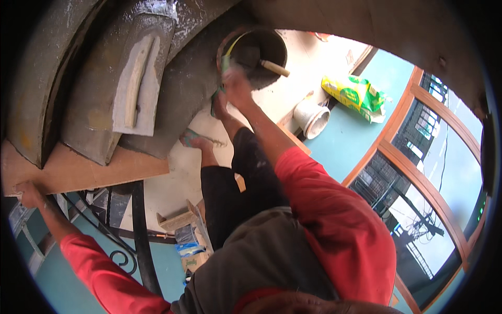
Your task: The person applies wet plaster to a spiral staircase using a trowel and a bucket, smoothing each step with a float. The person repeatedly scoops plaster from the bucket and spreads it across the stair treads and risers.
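Admittedly, blur obscures the right hand near the bucket.

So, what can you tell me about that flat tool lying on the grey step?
The flat tool is a long, rectangular plate with a slim, pale, wooden-looking handle running lengthwise. Around the handle the plate is whitish, as if coated; its far end is darker grey. It lies handle up on the grey step, its right side apparently overhanging the edge. Left hand and right hand are both away from it.
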`<state>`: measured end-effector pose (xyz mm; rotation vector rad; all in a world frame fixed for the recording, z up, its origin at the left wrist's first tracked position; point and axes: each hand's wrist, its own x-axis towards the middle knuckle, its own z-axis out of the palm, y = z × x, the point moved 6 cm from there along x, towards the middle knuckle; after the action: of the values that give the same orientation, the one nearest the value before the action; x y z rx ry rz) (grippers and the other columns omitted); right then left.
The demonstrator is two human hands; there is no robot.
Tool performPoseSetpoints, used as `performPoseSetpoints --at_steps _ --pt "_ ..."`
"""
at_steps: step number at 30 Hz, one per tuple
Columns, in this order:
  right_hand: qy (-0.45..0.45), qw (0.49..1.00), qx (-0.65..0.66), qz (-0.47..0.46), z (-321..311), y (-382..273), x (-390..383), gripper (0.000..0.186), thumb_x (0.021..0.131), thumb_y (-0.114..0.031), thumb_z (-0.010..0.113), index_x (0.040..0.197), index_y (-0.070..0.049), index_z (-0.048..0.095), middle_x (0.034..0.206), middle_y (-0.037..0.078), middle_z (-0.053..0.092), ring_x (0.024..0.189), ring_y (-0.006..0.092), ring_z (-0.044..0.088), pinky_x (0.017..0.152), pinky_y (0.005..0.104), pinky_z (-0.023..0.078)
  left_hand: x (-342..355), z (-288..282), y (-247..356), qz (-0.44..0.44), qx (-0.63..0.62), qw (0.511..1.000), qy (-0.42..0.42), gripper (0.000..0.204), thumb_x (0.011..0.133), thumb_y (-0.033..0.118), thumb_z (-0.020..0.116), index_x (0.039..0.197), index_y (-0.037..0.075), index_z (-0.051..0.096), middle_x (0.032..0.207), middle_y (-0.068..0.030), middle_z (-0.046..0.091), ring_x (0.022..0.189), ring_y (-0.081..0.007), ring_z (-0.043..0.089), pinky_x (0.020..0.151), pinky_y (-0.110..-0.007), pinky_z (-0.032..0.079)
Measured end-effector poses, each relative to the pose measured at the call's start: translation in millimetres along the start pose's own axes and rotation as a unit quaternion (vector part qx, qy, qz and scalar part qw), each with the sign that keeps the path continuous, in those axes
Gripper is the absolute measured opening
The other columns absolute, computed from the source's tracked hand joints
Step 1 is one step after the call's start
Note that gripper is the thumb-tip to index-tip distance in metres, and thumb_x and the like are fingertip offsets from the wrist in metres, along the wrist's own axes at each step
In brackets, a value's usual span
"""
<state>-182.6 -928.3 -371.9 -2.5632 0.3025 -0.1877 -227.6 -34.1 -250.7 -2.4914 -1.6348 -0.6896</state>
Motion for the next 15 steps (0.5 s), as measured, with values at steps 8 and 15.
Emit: performPoseSetpoints --at_steps 8,15 --pt "-0.296 0.857 -0.413 -0.088 23 124 65 0.040 0.094 -0.029 0.058 0.124 -0.003 0.060 0.115 0.018 0.066 0.112 0.0346 0.062 0.092 0.0501 0.049 18 3 -22 0.062 0.038 0.997 0.029 0.075 0.096 0.061 0.045 0.089 -0.009 0.069 0.085 -0.0300 0.070 0.083 -0.0491 0.067 0.072 -0.057 0.052" --pt "-0.490 0.741 -0.455 -0.061 11 107 96 0.037 0.097 -0.032 0.052 0.118 -0.006 0.069 0.118 0.018 0.070 0.115 0.0325 0.067 0.095 0.0434 0.054 21 1 -26 0.073 0.048 0.996 0.024 0.073 0.097 0.060 0.045 0.095 -0.008 0.068 0.087 -0.0283 0.070 0.084 -0.0461 0.067 0.073 -0.054 0.052"
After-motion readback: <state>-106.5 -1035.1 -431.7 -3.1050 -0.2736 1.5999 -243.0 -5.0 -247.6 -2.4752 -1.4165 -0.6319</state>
